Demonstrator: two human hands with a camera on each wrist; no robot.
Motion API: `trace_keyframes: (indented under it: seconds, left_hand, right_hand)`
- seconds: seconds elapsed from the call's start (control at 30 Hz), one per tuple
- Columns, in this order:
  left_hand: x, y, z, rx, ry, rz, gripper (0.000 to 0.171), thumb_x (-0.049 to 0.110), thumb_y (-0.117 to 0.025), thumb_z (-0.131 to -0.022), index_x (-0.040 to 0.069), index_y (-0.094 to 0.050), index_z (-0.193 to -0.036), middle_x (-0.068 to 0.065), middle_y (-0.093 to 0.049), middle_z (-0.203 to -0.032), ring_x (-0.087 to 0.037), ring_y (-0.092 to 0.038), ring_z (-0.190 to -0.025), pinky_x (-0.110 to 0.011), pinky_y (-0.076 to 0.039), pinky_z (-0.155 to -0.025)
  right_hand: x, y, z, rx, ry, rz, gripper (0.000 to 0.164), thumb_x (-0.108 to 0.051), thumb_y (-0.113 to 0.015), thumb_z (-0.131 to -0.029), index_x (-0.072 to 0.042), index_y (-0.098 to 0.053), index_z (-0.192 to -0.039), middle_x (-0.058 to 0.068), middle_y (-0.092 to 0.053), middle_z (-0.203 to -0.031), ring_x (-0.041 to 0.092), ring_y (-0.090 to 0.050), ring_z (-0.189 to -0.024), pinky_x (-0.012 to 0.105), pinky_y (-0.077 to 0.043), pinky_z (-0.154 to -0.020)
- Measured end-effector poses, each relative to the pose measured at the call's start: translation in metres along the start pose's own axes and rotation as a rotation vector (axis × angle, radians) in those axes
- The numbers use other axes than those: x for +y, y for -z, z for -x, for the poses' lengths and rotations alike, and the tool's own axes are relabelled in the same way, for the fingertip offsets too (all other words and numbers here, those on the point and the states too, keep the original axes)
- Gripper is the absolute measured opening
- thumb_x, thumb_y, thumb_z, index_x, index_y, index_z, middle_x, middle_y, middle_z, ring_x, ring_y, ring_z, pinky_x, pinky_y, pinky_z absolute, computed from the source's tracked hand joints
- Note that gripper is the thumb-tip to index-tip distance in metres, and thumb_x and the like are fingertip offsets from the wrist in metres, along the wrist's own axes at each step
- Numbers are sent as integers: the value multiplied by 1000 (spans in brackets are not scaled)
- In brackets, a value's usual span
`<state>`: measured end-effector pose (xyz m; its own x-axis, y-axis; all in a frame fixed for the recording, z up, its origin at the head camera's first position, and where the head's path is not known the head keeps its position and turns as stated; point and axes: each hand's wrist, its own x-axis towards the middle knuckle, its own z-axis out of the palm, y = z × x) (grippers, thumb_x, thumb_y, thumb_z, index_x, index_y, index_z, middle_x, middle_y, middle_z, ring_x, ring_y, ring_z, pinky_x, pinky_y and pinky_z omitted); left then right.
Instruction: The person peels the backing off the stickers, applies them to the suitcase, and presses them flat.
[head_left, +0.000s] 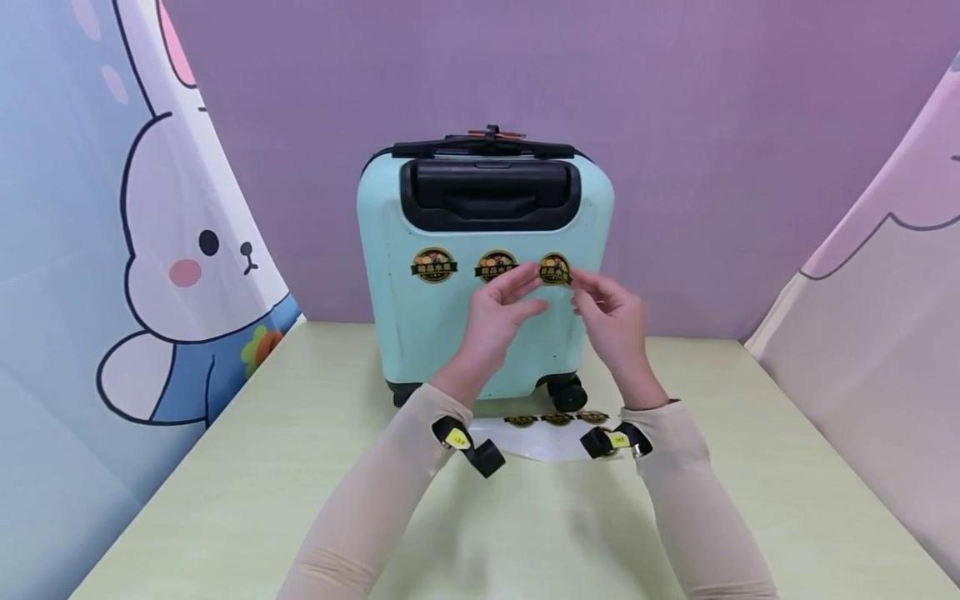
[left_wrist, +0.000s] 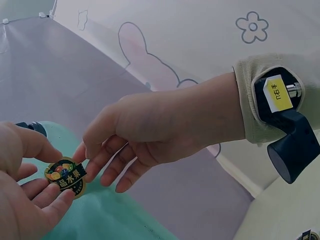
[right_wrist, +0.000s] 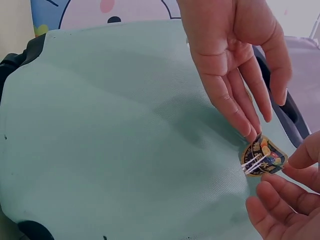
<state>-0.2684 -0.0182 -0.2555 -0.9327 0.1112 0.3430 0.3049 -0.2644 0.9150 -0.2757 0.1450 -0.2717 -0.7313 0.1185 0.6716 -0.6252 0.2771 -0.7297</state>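
Note:
A mint-green suitcase [head_left: 480, 333] stands upright, two round black-and-gold stickers on its front: the left sticker [head_left: 434, 265] and the middle sticker [head_left: 495, 264]. Further right, a third sticker [head_left: 555, 269] is at the suitcase front; whether it lies fully flat I cannot tell. My right hand [head_left: 613, 321] pinches this sticker's right edge between thumb and fingers, also visible in the left wrist view at the sticker [left_wrist: 66, 176]. My left hand [right_wrist: 232, 60] reaches to its other edge with fairly straight fingers, the fingertips touching it and the thumb apart.
On the pale table [head_left: 300, 467], a sheet of stickers [head_left: 540, 442] lies before the suitcase, partly behind my wrists. The black pull handle [head_left: 491, 196] sits at the suitcase's top and a black wheel [head_left: 567, 393] below. A purple backdrop [head_left: 712, 167] hangs behind.

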Motion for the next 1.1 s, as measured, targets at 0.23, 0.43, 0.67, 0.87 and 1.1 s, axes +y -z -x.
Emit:
trace_keyframes:
  seconds: [0.23, 0.43, 0.67, 0.87, 1.1]
  left_hand:
    - [2, -1, 2, -8, -11, 6, 55, -12, -68, -86, 3, -56, -138, -8, -58, -140, -19, -57, -126, -30, -49, -101]
    - [-1, 0, 3, -19, -23, 25, 57, -13, -68, -86, 3, -55, -139, -8, -57, -141, -19, -56, -127, -31, -49, -101]
    - [-2, 1, 4, -21, -28, 53, 58, -13, -68, -85, 2, -55, -139, -8, -56, -142, -19, -55, -128, -32, -50, -100]
    - [-2, 1, 4, -25, -44, 61, 57, -14, -67, -86, 0, -53, -139, -11, -55, -142, -21, -54, -129, -31, -49, -101]
    - [-3, 4, 4, -23, -60, 90, 58, -16, -65, -85, -2, -52, -140, -14, -55, -142, -24, -54, -129, -31, -49, -101]
  right_hand:
    - [-2, -2, 1, 7, 28, 82, 30, 2, -59, -92, 0, -70, -120, 19, -71, -108, 1, -60, -78, 14, -50, -68]
    - [-1, -3, 2, 10, 118, 198, 35, 4, -61, -88, 1, -69, -121, 17, -71, -110, 17, -65, -82, 15, -51, -67]
    - [0, -3, 3, 1, 391, 425, 38, 5, -62, -85, 7, -66, -123, 21, -70, -108, 35, -66, -81, 45, -56, -66]
    - [3, -3, 4, -6, 475, 533, 42, 2, -64, -84, 10, -62, -125, 27, -67, -112, 42, -62, -90, 54, -52, -81]
    - [3, -1, 5, -6, 483, 605, 47, -1, -64, -84, 10, -60, -129, 25, -66, -95, 44, -60, -87, 55, -52, -75]
